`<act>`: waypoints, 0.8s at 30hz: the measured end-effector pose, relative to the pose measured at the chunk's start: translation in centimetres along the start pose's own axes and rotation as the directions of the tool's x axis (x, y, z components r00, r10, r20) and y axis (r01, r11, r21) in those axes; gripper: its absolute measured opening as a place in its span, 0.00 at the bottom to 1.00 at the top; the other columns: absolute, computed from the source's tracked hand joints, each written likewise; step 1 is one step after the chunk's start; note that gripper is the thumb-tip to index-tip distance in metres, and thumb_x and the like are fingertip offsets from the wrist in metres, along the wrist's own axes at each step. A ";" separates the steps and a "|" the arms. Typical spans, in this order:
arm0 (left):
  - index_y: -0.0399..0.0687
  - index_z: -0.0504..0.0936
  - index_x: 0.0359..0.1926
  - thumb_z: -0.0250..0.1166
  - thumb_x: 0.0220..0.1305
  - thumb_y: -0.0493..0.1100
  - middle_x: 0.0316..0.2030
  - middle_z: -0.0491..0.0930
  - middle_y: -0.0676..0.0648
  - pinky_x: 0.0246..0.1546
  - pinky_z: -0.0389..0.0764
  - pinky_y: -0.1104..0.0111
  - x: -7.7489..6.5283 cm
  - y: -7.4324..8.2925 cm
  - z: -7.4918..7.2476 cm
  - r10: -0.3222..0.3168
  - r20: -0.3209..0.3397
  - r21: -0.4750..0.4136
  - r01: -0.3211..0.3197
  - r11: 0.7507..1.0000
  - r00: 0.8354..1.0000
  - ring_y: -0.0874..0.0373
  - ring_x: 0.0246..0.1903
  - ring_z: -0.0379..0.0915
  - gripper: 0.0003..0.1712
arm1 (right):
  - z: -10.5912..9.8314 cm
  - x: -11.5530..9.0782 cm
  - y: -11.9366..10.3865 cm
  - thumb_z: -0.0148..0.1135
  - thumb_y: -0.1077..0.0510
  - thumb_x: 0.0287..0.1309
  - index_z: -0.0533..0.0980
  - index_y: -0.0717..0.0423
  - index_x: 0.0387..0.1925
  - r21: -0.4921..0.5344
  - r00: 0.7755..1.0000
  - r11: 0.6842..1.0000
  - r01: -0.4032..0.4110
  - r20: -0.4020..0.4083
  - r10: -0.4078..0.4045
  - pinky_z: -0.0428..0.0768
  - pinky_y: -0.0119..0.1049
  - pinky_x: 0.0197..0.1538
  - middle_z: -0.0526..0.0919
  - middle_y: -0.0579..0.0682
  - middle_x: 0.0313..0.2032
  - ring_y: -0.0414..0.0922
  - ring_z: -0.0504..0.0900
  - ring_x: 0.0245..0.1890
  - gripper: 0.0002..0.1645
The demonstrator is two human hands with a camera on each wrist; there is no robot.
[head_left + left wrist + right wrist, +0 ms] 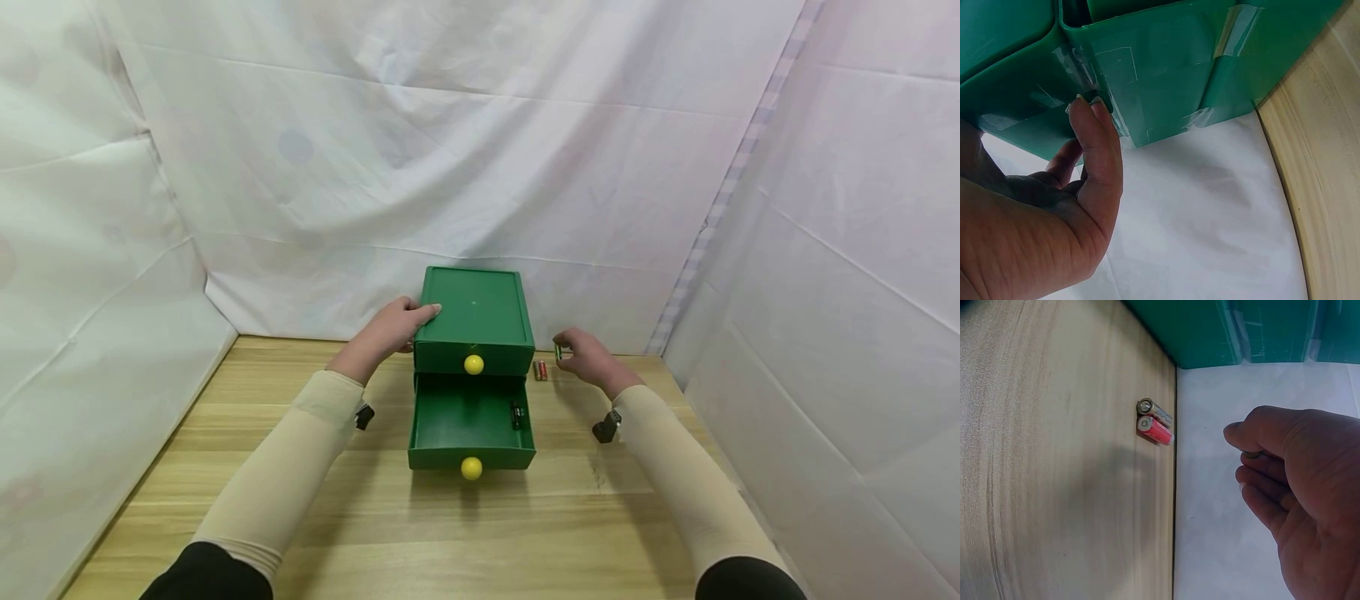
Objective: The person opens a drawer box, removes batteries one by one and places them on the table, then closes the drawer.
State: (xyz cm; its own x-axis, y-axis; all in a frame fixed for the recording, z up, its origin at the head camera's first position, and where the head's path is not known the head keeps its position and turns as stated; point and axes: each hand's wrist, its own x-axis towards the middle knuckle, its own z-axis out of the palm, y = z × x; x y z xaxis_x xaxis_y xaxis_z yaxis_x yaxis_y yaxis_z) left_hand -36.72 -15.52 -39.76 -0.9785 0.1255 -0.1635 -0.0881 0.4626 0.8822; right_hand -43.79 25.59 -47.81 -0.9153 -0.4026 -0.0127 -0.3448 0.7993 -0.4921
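Observation:
A small green drawer cabinet [474,308] with yellow knobs stands near the back of the table. Its lower drawer [450,417] is pulled out, and a black battery [517,415] lies inside along the right wall. My left hand [388,332] grips the cabinet's upper left side, thumb on the top, bent fingers [1099,144] against the taped side panel. To the right of the cabinet, my right hand [588,360] pinches a greenish battery [558,352] above the table. In the right wrist view only an end of it shows between thumb and fingers.
Two more batteries, one red [1155,430] and one pale gold [1155,411], lie side by side on the wooden table [465,550], just right of the cabinet. White cloth [360,167] hangs behind the table and along both sides.

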 end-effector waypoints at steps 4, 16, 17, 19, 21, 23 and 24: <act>0.38 0.69 0.75 0.58 0.81 0.72 0.63 0.77 0.36 0.64 0.83 0.46 0.0 0.0 0.0 -0.003 0.000 -0.003 0.003 1.000 1.000 0.41 0.60 0.79 0.45 | 0.3 0.0 0.1 0.70 0.68 0.73 0.73 0.73 0.72 0.003 1.000 1.000 0.008 0.007 -0.008 0.74 0.63 0.74 0.78 0.70 0.68 0.68 0.76 0.70 0.30; 0.39 0.70 0.73 0.57 0.81 0.72 0.62 0.77 0.37 0.61 0.84 0.48 0.1 -0.1 0.0 0.002 -0.010 0.017 -0.002 1.000 1.000 0.43 0.57 0.80 0.44 | 1.6 0.3 1.2 0.69 0.68 0.74 0.72 0.73 0.73 0.021 1.000 1.000 -0.002 0.027 0.002 0.74 0.63 0.74 0.77 0.70 0.70 0.67 0.75 0.72 0.31; 0.39 0.70 0.73 0.57 0.81 0.73 0.62 0.77 0.37 0.61 0.84 0.48 0.1 -0.1 0.0 0.003 -0.010 0.017 -0.003 1.000 1.000 0.43 0.57 0.80 0.44 | 1.6 0.3 1.2 0.69 0.68 0.74 0.72 0.72 0.73 0.023 1.000 1.000 -0.008 0.029 0.007 0.74 0.63 0.74 0.77 0.70 0.70 0.67 0.75 0.72 0.31; 0.39 0.70 0.73 0.57 0.81 0.73 0.62 0.77 0.37 0.62 0.84 0.48 0.1 -0.2 0.0 0.004 -0.009 0.016 -0.004 1.000 1.000 0.42 0.58 0.80 0.44 | 1.7 0.3 1.2 0.69 0.68 0.74 0.72 0.72 0.73 0.025 0.999 1.000 -0.013 0.030 0.013 0.75 0.63 0.74 0.77 0.70 0.70 0.68 0.75 0.72 0.31; 0.39 0.70 0.73 0.58 0.81 0.73 0.62 0.77 0.37 0.62 0.84 0.47 0.1 -0.2 0.0 0.005 -0.009 0.014 -0.005 1.000 1.000 0.42 0.58 0.80 0.44 | 1.8 0.3 1.1 0.69 0.68 0.74 0.73 0.72 0.73 0.030 0.999 0.999 -0.021 0.030 0.020 0.75 0.63 0.74 0.77 0.70 0.69 0.68 0.75 0.71 0.31; 0.39 0.70 0.73 0.58 0.81 0.73 0.61 0.77 0.37 0.62 0.84 0.48 0.1 -0.2 0.0 0.006 -0.009 0.014 -0.006 1.000 1.000 0.42 0.58 0.80 0.44 | 1.9 0.3 1.2 0.69 0.68 0.74 0.73 0.72 0.73 0.033 0.999 0.999 -0.025 0.028 0.024 0.75 0.63 0.73 0.77 0.70 0.69 0.68 0.75 0.71 0.30; 0.39 0.70 0.72 0.58 0.81 0.73 0.61 0.77 0.37 0.61 0.84 0.48 0.1 -0.2 0.0 0.006 -0.009 0.013 -0.006 1.000 1.000 0.42 0.58 0.80 0.44 | 2.0 0.3 1.3 0.69 0.68 0.74 0.73 0.72 0.73 0.032 0.999 0.999 -0.025 0.029 0.024 0.75 0.63 0.73 0.77 0.70 0.69 0.68 0.75 0.71 0.31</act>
State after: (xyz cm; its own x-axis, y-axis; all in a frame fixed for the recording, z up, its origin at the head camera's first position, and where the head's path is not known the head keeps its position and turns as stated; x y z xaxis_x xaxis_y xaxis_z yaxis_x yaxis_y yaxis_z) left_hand -36.82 -15.60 -40.00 -0.9807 0.1198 -0.1543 -0.0803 0.4730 0.8774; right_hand -44.11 25.58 -50.15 -0.9169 -0.3960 -0.0496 -0.3150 0.7943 -0.5194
